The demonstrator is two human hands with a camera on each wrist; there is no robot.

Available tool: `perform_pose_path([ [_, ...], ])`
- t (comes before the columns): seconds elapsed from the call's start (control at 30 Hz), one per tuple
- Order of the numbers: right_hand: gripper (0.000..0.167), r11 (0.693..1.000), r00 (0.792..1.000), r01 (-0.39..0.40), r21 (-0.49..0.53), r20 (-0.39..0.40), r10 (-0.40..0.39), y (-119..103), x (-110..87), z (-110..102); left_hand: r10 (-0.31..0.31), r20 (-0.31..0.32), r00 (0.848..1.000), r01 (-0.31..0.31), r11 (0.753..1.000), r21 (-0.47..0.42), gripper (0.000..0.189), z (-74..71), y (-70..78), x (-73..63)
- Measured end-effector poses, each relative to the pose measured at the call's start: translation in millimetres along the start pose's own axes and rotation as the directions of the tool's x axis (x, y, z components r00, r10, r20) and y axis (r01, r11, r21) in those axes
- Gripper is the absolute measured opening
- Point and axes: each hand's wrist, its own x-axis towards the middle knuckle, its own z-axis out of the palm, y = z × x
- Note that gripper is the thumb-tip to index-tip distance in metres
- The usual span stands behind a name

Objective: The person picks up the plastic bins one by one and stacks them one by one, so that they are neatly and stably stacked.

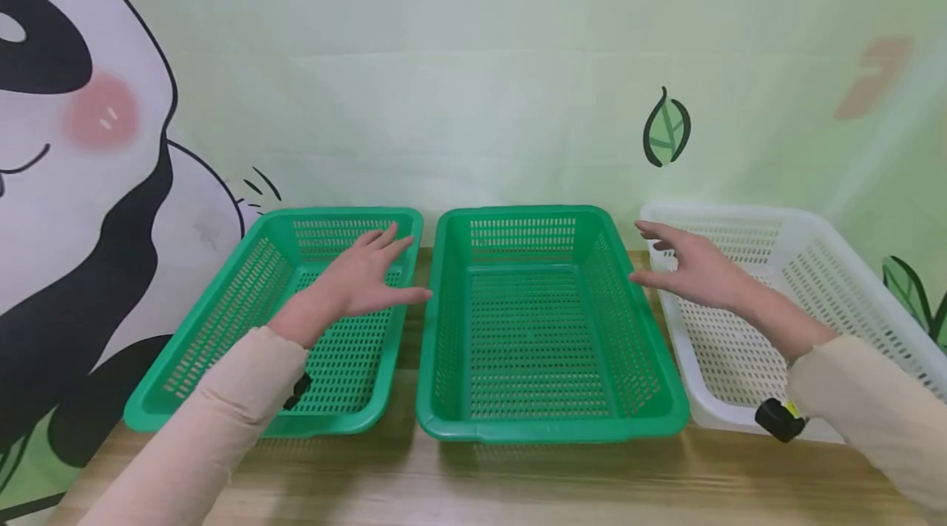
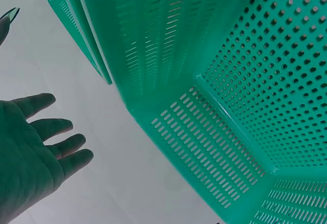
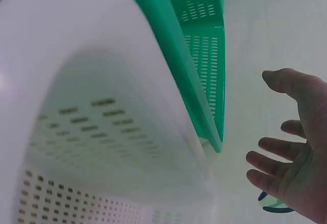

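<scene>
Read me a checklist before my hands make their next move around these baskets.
1. Left hand empty: ok.
2. Right hand empty: ok.
3. Middle green basket upright on the table, nothing inside: ok.
4. Inside of left green basket fully visible: not ok, left arm covers part.
5. White basket empty: cannot tell, right arm hides part.
6. Grip on a basket: not ok, neither hand holds one.

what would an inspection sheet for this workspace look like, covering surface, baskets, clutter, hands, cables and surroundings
surface: wooden table, grain visible
baskets: left green basket, middle green basket and white basket, side by side, upright
clutter: nothing seen
hands: left hand above the left green basket, right hand above the white basket's inner side; neither holds anything
cables: nothing seen
surroundings: panda-print backdrop behind the baskets
</scene>
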Motion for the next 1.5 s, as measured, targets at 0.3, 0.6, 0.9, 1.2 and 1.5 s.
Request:
perform_pose_path([
  [0.3, 0.075, 0.997, 0.998, -0.056, 0.057, -0.001, 0.056, 0, 0.4, 6, -0.026, 0.007, 1.000, 0.027, 0.991, -0.134, 0.084, 2.6, 4.9, -0.7],
  [0.6, 0.077, 0.991, 0.995, -0.104, 0.086, 0.007, 0.104, -1, -3.9, 13, -0.020, 0.016, 1.000, 0.025, 0.939, -0.344, 0.075, 5.4, 7.1, -2.4],
  [0.9, 0.091, 0.960, 0.981, -0.195, 0.202, 0.032, 0.193, -7, -2.4, 19, -0.042, 0.100, 0.994, 0.090, 0.837, -0.540, 0.072, 7.0, 9.4, -3.7],
  [1.2, 0.091, 0.933, 0.974, -0.223, 0.282, 0.103, 0.201, -7, -3.9, 24, -0.153, 0.193, 0.969, 0.240, 0.753, -0.612, 0.070, 7.7, 21.8, -5.9],
  [1.5, 0.088, 0.918, 0.970, -0.235, 0.321, 0.140, 0.199, 0, -5.5, 33, -0.168, 0.269, 0.948, 0.305, 0.717, -0.626, 0.081, 9.7, 32.1, -2.8],
])
